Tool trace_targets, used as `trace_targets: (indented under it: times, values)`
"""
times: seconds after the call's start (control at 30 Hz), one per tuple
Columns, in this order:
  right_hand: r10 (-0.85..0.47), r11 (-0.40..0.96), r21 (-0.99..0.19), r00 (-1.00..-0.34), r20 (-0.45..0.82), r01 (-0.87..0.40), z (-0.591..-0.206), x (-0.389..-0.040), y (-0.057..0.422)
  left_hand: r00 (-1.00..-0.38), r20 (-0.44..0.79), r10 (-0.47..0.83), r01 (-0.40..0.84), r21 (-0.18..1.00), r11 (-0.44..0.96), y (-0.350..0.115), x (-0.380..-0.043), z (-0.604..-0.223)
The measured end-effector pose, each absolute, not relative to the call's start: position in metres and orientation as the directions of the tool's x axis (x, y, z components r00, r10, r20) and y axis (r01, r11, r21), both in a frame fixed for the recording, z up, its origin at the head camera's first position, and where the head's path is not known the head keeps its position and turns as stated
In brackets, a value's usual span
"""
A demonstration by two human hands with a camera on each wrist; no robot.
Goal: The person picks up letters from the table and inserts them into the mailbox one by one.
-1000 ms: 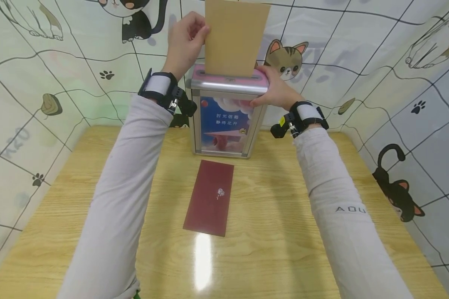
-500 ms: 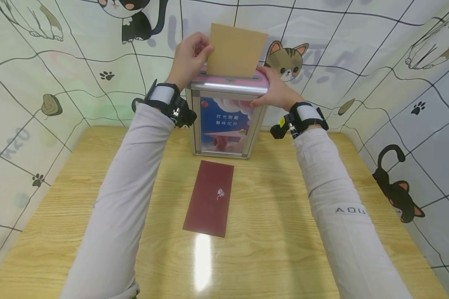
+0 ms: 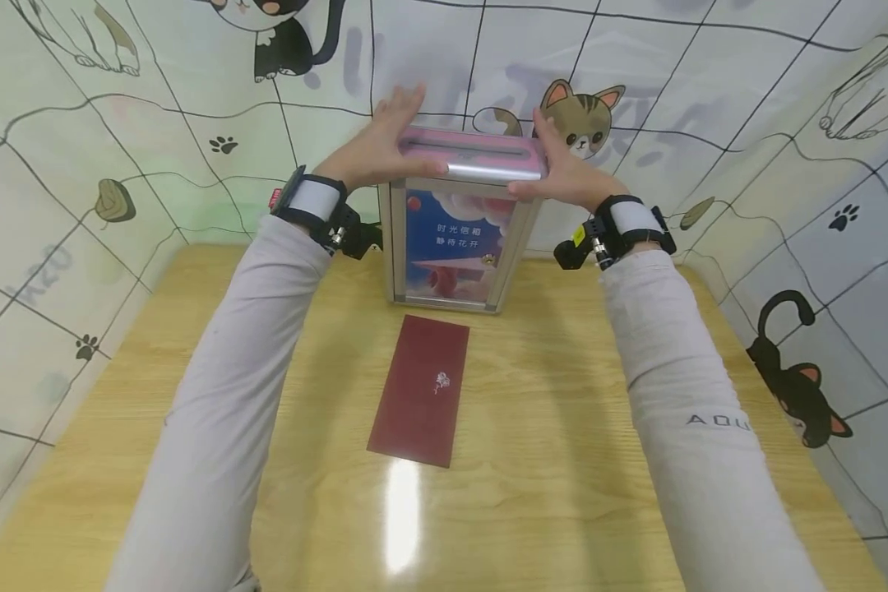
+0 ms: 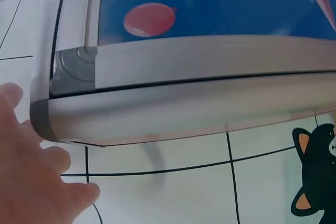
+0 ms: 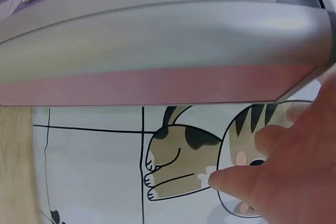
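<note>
A letter box (image 3: 453,247) with a silver frame, a blue picture front and a slotted pink top (image 3: 481,148) stands upright against the wall. My left hand (image 3: 377,148) is at its top left corner, fingers straight and spread, thumb stretched along the front edge. At the top right corner is my right hand (image 3: 566,173), its fingers extended upward and its thumb by the front edge. In the right wrist view, the fingers (image 5: 247,177) reach past the box's end. No paper sticks out of the slot. A dark red envelope (image 3: 420,390) with a small white flower lies before the box.
A light wooden table (image 3: 533,460) carries the box and the envelope. White sheeting (image 3: 222,189) printed with cats and black lines closes off the back and both sides. A round lock (image 3: 488,259) sits on the box's front.
The tan envelope, earlier pinched by my left hand, sank into the slot and is out of sight. My left hand let go and spread; my right fingers lifted. The view shifted slightly.
</note>
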State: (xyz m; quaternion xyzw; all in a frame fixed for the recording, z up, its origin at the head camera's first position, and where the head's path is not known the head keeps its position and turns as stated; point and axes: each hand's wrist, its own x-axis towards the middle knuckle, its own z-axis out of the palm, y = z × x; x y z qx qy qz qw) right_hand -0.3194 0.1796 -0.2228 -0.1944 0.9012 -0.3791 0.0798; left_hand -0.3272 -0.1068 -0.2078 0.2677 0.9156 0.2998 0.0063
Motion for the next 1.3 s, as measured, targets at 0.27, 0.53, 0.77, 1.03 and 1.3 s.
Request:
trace_targets:
  times: [0.27,0.53,0.77,1.03,1.3]
  values:
    - [-0.411,0.676,-0.675,-0.912,-0.013,-0.295,-0.222,-0.311,0.184,-0.863,0.112,0.493,0.474,0.517,0.713,-0.108,-0.324,-0.21]
    - [-0.393,0.701,-0.637,-0.919,0.031,-0.322,-0.222,-0.308,0.188,-0.868,0.121,0.481,0.471,0.507,0.722,-0.113,-0.319,-0.207]
    - [-0.393,0.688,-0.642,-0.917,0.065,-0.34,-0.222,-0.302,0.19,-0.875,0.144,0.461,0.46,0.544,0.702,-0.121,-0.317,-0.21]
    - [-0.411,0.701,-0.601,-0.906,0.101,-0.385,-0.222,-0.284,0.191,-0.863,0.159,0.48,0.484,0.535,0.693,-0.13,-0.304,-0.219]
    - [-0.477,0.668,-0.565,-0.862,0.173,-0.484,-0.229,-0.26,0.186,-0.878,0.15,0.454,0.452,0.569,0.687,-0.155,-0.292,-0.239]
